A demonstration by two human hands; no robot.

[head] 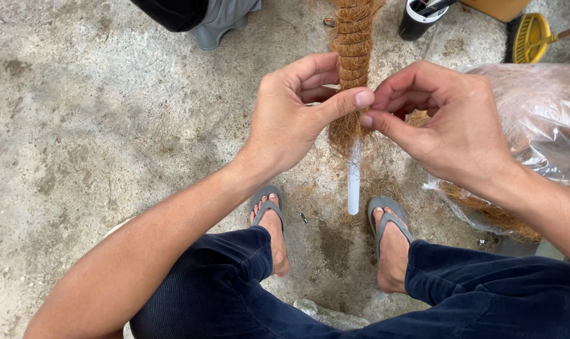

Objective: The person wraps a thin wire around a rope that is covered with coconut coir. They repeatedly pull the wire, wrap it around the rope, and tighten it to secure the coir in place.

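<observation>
Pole: a long stick (353,69) wrapped in brown fuzzy fibre runs from the top middle of the frame down to the middle; its bare white end (354,179) sticks out below the wrap and points down between the two feet

Left hand: the left hand (294,113) sits in the middle of the frame, just left of the pole; its thumb (347,102) lies across the front of the brown wrap and its fingers curl round behind; it is closed on the pole

Right hand: the right hand (445,122) sits just right of the pole; its thumb and first finger (385,122) are pinched together at the edge of the wrap, tip to tip with the left thumb; if a thin strand is in the pinch, it is too small to tell

Where the pole sits: the lower end of the wrap is right between the two hands, touching both; the loose fuzzy bit hangs just under the fingers

Feet: two feet in grey flip-flops (267,204) rest on the floor in the lower middle, one on each side of the white end

Bag: a clear plastic bag (536,125) full of brown fibre lies at the right side, behind the right hand

Floor: rough grey concrete (90,113) with bits of fibre on it

Top right: a black cup (416,19) and a yellow round thing (528,36)
</observation>
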